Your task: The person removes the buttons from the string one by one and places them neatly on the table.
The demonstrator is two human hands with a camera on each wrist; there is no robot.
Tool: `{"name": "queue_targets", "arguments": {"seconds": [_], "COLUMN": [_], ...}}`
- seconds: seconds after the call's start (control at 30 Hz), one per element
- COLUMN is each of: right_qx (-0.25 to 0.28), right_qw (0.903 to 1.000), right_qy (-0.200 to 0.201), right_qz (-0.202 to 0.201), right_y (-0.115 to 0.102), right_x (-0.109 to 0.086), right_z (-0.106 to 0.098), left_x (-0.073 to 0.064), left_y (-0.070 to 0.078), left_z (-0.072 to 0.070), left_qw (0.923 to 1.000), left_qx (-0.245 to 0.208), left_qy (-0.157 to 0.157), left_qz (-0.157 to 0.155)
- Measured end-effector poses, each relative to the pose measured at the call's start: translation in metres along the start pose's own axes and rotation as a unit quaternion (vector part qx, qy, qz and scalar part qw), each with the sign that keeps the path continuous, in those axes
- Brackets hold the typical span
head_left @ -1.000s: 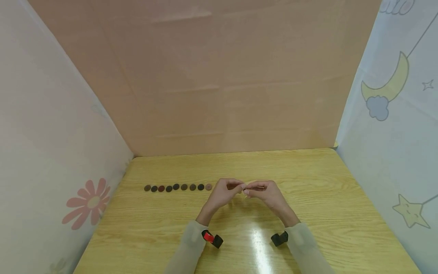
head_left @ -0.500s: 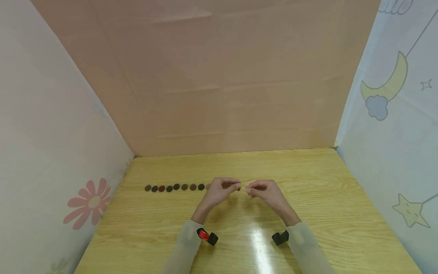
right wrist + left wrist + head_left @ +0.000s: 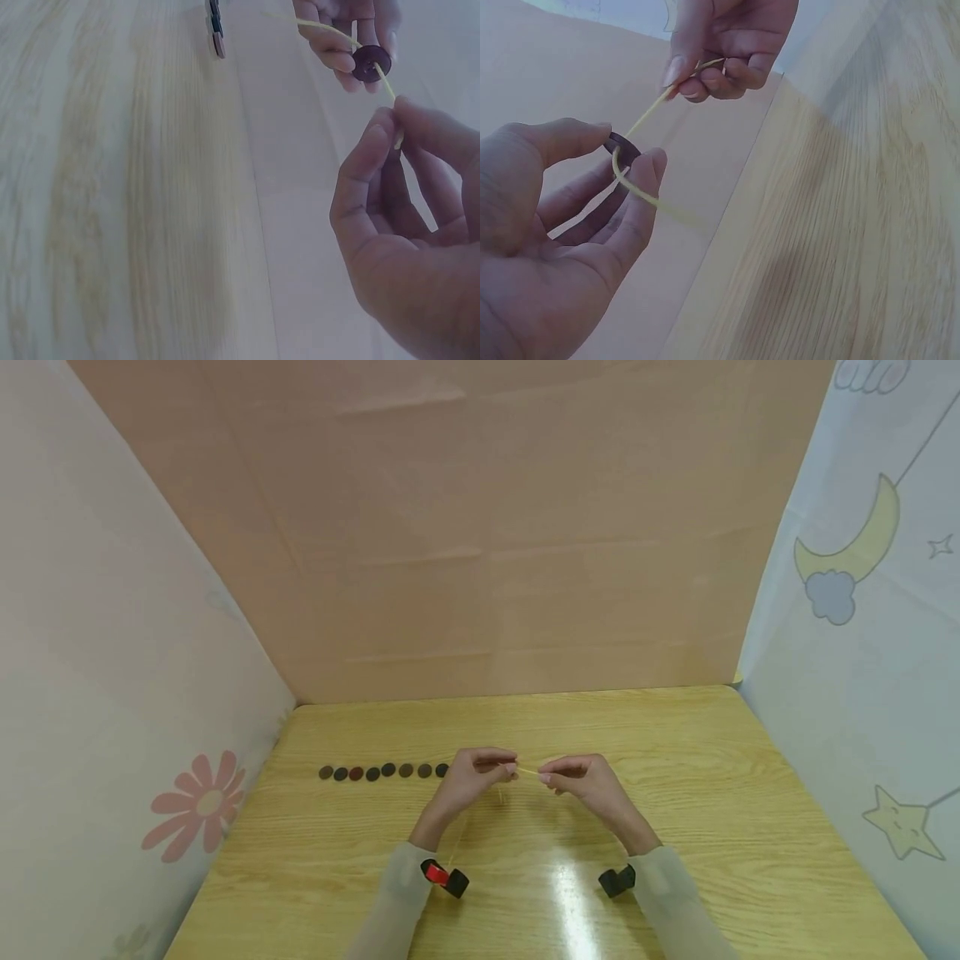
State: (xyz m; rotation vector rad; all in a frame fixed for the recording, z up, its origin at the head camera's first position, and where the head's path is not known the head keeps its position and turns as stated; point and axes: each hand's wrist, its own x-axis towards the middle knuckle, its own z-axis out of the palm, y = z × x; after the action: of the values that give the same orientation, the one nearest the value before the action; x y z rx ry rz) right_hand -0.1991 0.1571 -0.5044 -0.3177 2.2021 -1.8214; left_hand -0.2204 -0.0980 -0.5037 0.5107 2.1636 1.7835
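Observation:
Between the thumb and fingertips of my left hand (image 3: 461, 787), a dark round button (image 3: 363, 66) is pinched by its edges. A thin yellow string (image 3: 649, 114) passes through a hole in it, and a loose part hangs in a curve on the near side in the left wrist view. My right hand (image 3: 592, 787) pinches the string close to its end, a short way to the right of the button. The stretch between the hands looks taut. Both hands are raised above the wooden table (image 3: 675, 827).
Left of my hands, several brown, black and dark red buttons (image 3: 387, 769) lie in a row on the table. My left hand covers the row's right end in the head view. A tan sheet (image 3: 480, 568) stands behind, with printed panels (image 3: 832, 693) at the sides.
My left hand has moved left, away from the right hand, with the button. More yellow string now shows between the hands. The right hand has stayed nearly in place.

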Motion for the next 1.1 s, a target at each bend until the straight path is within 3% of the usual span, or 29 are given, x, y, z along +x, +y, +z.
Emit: {"name": "queue_targets", "arguments": {"seconds": [0.3,0.47,0.57,0.83,1.1], "right_qx": [-0.047,-0.084,-0.090,-0.102,-0.106], "right_qw": [0.9986,0.9962,0.9957,0.9946,0.9942], "right_qy": [-0.004,0.003,0.003,-0.007,-0.006], "right_qz": [-0.025,-0.026,-0.020,-0.015,-0.015], "right_y": [0.005,0.005,-0.001,-0.027,-0.027], "right_x": [0.002,0.003,0.001,-0.012,-0.014], "right_z": [-0.003,-0.003,-0.002,-0.002,-0.005], "left_x": [-0.004,-0.007,-0.010,-0.018,-0.026], "left_y": [-0.002,-0.004,-0.005,-0.012,-0.013], "left_z": [-0.008,-0.014,-0.018,-0.031,-0.042], "left_qw": [0.9994,0.9994,0.9990,0.9979,0.9962], "left_qx": [-0.024,0.002,0.013,-0.007,-0.007], "left_qy": [0.019,0.030,0.036,0.054,0.070], "left_qz": [-0.015,-0.020,-0.023,-0.035,-0.050]}}
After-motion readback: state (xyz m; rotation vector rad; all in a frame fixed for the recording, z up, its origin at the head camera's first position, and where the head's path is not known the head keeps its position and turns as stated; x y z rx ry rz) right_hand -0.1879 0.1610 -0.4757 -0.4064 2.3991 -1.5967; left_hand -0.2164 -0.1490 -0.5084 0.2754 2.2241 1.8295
